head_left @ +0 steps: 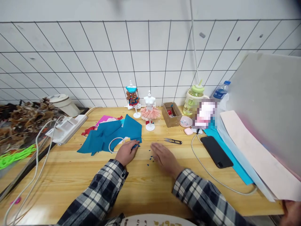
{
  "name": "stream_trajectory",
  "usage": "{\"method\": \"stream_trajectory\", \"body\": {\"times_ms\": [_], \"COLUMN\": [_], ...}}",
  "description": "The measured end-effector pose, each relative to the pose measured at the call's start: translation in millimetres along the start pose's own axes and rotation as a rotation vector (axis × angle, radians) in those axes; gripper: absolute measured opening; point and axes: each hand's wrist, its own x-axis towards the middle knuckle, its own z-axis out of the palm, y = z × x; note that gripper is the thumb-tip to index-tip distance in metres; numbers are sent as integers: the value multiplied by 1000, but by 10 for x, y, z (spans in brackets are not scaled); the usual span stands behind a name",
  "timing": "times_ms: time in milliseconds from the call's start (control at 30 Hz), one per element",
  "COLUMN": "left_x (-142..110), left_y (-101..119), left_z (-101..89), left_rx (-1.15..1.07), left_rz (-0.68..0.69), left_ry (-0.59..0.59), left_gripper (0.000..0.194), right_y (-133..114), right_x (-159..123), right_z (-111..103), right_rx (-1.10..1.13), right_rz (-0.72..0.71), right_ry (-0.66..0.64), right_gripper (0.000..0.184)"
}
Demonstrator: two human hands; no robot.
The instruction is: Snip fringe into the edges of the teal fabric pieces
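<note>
My left hand (pixel 128 152) is closed, its fingertips on a small piece of blue fabric (pixel 135 145) at the edge of a larger pile. Under and behind it lie teal-blue fabric sheets (pixel 107 135) with a white hoop (pixel 110 146) on top. My right hand (pixel 166 158) lies low over the wood with its fingers stretched out, holding nothing. Tiny blue scraps (pixel 150 158) are scattered beside its fingers. Beyond that hand rest black-handled thread snips (pixel 173 141). A small white mannequin (pixel 149 103) in a peach ruffled skirt stands behind, next to another mannequin (pixel 133 97) dressed in blue and brown.
Toward the back are a cardboard box (pixel 172 117), a pink dish (pixel 185 121) and a green-lidded jug (pixel 194 99). A black phone (pixel 216 151) and fabric sheets (pixel 258 150) lie at right. A power strip (pixel 70 128) and cables occupy the left.
</note>
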Motion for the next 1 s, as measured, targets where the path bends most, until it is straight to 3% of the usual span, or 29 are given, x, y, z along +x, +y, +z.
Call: {"method": "stream_trajectory", "body": {"times_ms": [67, 133, 300, 367, 533, 700, 767, 867, 933, 1000], "left_x": [10, 5, 0, 18, 29, -6, -3, 7, 7, 5], "left_y": [-17, -23, -29, -22, 5, 16, 23, 28, 26, 22], "left_z": [4, 6, 24, 29, -14, -52, -43, -26, -23, -23], "left_rx": [-8, -24, -90, -109, -140, -160, -162, -172, -177, -176], "left_rz": [-8, -29, -105, -122, -89, -113, -115, -101, -109, -120], "left_ry": [15, 27, 66, 81, 170, 200, 203, 202, 207, 217], "left_gripper": [30, 31, 33, 33, 30, 28, 27, 27, 27, 28], "right_y": [38, 13, -215, -254, -189, -132, -87, -46, -86, -191], "right_x": [125, 134, -192, -195, 22, -227, -319, -358, -373, -409], "right_z": [49, 113, 189, 177, 174, 101, 33, -8, 34, 110], "right_rx": [-86, -130, -53, -13, -20, 24, 23, -55, -102, -109], "right_rz": [106, 125, 8, -27, -55, -142, -109, 73, 161, 154], "right_ry": [11, -20, -43, -30, -76, -150, -120, -33, -31, -67], "right_gripper": [53, 57, 52, 50, 50, 46, 47, 50, 52, 56]}}
